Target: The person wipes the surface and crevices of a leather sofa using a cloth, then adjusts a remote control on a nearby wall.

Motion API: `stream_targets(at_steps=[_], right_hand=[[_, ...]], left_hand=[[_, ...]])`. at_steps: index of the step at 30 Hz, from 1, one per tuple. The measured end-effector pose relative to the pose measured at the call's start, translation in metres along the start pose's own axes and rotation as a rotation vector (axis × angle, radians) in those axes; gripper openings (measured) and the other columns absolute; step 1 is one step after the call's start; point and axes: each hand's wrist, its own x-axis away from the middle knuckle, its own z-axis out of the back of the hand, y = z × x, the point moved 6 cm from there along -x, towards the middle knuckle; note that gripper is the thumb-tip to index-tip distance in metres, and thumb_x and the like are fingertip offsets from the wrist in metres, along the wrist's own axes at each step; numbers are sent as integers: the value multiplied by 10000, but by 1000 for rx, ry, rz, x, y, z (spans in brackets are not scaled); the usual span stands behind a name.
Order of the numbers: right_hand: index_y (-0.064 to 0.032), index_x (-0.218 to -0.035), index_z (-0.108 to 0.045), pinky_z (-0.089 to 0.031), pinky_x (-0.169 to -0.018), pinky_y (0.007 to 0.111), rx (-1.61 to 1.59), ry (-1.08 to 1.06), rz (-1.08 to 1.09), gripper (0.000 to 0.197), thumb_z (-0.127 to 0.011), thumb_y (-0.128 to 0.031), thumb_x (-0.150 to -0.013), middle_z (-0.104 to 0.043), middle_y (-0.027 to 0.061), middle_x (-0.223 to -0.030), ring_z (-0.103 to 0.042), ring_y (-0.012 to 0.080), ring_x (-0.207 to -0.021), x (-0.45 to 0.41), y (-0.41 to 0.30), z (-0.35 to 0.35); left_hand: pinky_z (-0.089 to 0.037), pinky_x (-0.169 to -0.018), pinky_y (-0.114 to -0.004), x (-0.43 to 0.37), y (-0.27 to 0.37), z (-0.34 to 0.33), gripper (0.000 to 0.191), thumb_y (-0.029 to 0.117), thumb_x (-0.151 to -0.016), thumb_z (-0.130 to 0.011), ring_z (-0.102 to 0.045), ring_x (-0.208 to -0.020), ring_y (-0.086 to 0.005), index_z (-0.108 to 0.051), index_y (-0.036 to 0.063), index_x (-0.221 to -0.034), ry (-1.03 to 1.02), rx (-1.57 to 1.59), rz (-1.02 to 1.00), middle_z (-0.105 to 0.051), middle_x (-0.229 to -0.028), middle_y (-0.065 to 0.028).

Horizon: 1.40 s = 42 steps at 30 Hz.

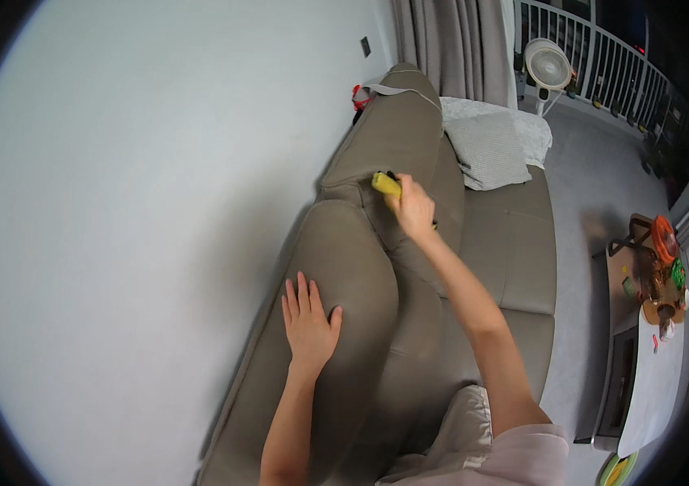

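My right hand [414, 209] grips a yellow-and-black hand-held tool [387, 184]; its exact kind I cannot tell, as my fingers cover much of it. It is over the gap between two backrest cushions of a grey-brown sofa [514, 255], close to the far backrest cushion [390, 143]. Whether the tool touches the upholstery is unclear. Flat on top of the near backrest cushion [350, 255] lies my left hand [311, 331], fingers spread and holding nothing.
A pale wall [138, 212] runs along the sofa's back. On the far seat lies a ribbed grey pillow [490, 149] beside a white cover [530, 130]. Beyond stands a white fan [548, 67] near a curtain [451, 48]. To the right, a low cabinet [654, 376] bears several items.
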Motion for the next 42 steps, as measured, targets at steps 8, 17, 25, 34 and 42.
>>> stream_targets(at_steps=[8,17,25,34,42], right_hand=[[-53,-1148,-700,-522,-677,421,-479,-87,-54,334,-705,-268,-893,-663,144,-857,-665,354,-779,158,-89,13],[-62,-1224,-650,-531,-738,425,-200,186,-159,392,-676,-121,-838,-644,165,-999,-647,351,-888,116,22,72],[16,-1194,-651,-443,-957,294,-1132,-339,-635,425,-563,-366,-1031,-697,121,-1107,-602,174,-1049,135,29,-71],[25,-1234,-628,-429,-1046,389,-1003,-314,-443,320,-641,-147,-964,-600,164,-1347,-584,311,-1210,230,5,48],[2,-1148,-676,-480,-864,308,-977,-281,-816,464,-566,-431,-1020,-696,47,-1024,-603,142,-955,159,127,-62]], left_hand=[[-222,-1200,-513,-86,6,-64,572,362,-1039,-439,-266,-1494,-331,-368,73,-1527,-137,49,-99,-307,-1619,-92],[-172,-1209,-534,-109,43,-70,1112,779,-846,-514,-211,-1518,-321,-243,-44,-1544,-290,70,141,-243,-1622,-219],[-189,-1178,-606,-141,44,-89,1099,711,-845,-590,-257,-1488,-396,-242,-74,-1530,-48,-199,293,-276,-1577,-305],[-533,-748,-488,-140,32,-74,389,273,-944,-616,-692,-821,-402,-612,8,-1228,-92,82,244,-715,-869,-222],[-535,-666,-461,-148,54,-77,323,239,-971,-584,-692,-695,-366,-643,-2,-1177,-11,130,161,-702,-730,-181]])
